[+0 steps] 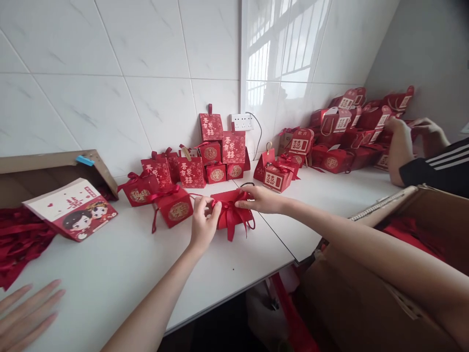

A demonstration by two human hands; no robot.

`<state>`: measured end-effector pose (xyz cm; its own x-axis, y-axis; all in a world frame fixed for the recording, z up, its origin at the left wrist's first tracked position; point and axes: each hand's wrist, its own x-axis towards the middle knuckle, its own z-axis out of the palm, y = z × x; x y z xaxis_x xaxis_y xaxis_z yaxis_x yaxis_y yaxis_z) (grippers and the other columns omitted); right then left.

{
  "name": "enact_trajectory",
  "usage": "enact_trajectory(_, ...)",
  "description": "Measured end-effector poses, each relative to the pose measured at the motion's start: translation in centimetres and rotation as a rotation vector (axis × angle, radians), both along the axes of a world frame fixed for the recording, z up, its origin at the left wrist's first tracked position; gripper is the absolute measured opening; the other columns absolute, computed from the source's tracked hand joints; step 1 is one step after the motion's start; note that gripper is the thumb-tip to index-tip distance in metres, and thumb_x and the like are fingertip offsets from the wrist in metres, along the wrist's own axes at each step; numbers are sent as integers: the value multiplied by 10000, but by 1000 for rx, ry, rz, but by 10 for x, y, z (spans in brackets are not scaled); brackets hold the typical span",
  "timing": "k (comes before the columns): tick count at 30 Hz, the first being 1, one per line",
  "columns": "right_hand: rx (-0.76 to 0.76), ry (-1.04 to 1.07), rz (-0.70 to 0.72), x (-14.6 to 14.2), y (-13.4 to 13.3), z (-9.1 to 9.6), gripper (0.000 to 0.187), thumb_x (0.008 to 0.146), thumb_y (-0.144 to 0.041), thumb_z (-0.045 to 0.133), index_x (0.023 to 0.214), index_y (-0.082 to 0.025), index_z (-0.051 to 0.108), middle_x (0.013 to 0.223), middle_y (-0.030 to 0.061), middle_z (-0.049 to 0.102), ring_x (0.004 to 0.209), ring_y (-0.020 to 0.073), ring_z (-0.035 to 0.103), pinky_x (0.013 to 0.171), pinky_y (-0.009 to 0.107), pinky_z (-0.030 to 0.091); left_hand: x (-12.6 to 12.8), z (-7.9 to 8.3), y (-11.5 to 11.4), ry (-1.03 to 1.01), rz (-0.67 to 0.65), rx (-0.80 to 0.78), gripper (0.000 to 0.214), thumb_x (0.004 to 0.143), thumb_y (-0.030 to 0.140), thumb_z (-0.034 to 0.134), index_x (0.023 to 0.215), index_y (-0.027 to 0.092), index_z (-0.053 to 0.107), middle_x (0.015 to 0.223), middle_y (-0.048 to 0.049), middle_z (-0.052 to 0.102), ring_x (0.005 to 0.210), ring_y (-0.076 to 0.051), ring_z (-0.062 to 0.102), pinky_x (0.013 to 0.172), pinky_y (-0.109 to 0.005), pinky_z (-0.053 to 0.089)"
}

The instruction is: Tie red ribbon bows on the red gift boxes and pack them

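Observation:
In the middle of the table sits a small red gift box with a red ribbon bow on top, its tails hanging down the near side. My left hand is at the box's left side, thumb and fingers closed on the ribbon by the bow. From the right, my right hand reaches over the box, its fingers pinching the other side of the ribbon. The exact grip of the fingertips is partly hidden. Just left stands another red box tied with ribbon.
Finished-looking red boxes stand along the wall under a power strip. More are piled right, by a person's hands. Left are loose ribbons, a printed box and another person's hand. A cardboard box stands right.

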<state>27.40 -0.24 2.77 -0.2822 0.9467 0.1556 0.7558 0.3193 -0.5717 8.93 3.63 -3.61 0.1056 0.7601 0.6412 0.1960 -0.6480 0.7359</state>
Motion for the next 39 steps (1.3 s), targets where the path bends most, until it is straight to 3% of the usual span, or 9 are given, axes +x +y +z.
enact_trajectory(4, -77, 74, -19, 4, 2, 1, 280, 856, -394, 460, 881, -150, 595, 839, 32, 624, 771, 153, 575, 692, 279, 440, -2, -3, 1, -35, 20, -2, 149, 779, 307, 493, 695, 193, 445, 777, -13, 441, 714, -116, 483, 591, -203, 449)
enact_trajectory(9, -103, 206, -24, 3, -1, 1, 360, 755, -462, 609, 941, -186, 474, 1028, 59, 606, 956, 187, 573, 722, 263, 460, 0, -6, -3, 16, -10, -11, 167, 780, 316, 502, 684, 195, 438, 782, -13, 434, 727, -124, 480, 589, -214, 426)
enact_trajectory(15, 17, 76, -23, -5, -8, 3, 220, 850, -411, 462, 826, -193, 467, 814, 6, 585, 738, 151, 564, 645, 263, 418, 2, -9, -9, 51, 73, 106, 142, 798, 261, 485, 693, 193, 418, 763, 2, 410, 637, -100, 435, 596, -229, 404)
enact_trajectory(21, -21, 33, 18, -6, -9, 5, 95, 783, -229, 474, 800, -159, 537, 806, 14, 579, 703, 129, 525, 633, 245, 404, -2, -10, -2, 83, 78, 230, 176, 770, 239, 506, 641, 191, 396, 738, 1, 399, 612, -97, 414, 508, -208, 366)
enact_trajectory(24, -15, -76, 36, -6, -8, 5, 88, 757, -221, 502, 772, -153, 555, 863, 32, 582, 718, 136, 523, 634, 244, 399, -4, -9, 0, 91, 47, 206, 169, 758, 238, 509, 635, 189, 403, 746, -3, 407, 596, -95, 406, 492, -210, 359)
enact_trajectory(28, 9, -32, 27, -5, -7, 4, 216, 838, -327, 422, 794, -163, 556, 845, 27, 588, 727, 140, 533, 668, 258, 406, -5, -9, -1, 96, 1, 135, 169, 759, 246, 494, 631, 191, 398, 723, 1, 405, 592, -101, 406, 480, -213, 346)
enact_trajectory(33, -14, -38, 80, -3, -7, 6, 185, 794, -208, 394, 669, -161, 523, 838, 23, 572, 699, 131, 519, 645, 253, 393, -5, -8, -3, 85, -26, 111, 197, 762, 234, 487, 603, 190, 379, 700, 6, 385, 566, -100, 382, 478, -224, 332)
enact_trajectory(35, -10, -40, 83, -3, -9, 7, 139, 794, -263, 449, 776, -168, 549, 870, 24, 581, 727, 142, 527, 653, 256, 391, -5, -8, -3, 89, -26, 119, 202, 758, 230, 489, 600, 191, 369, 700, 3, 386, 574, -105, 388, 474, -227, 330)
enact_trajectory(39, -9, -31, -74, -7, -11, 8, 286, 802, -463, 495, 855, -183, 507, 735, 4, 546, 655, 141, 493, 586, 247, 360, -6, -10, -5, 111, -28, 141, 215, 752, 226, 496, 590, 190, 359, 701, 2, 393, 570, -104, 389, 476, -232, 329)
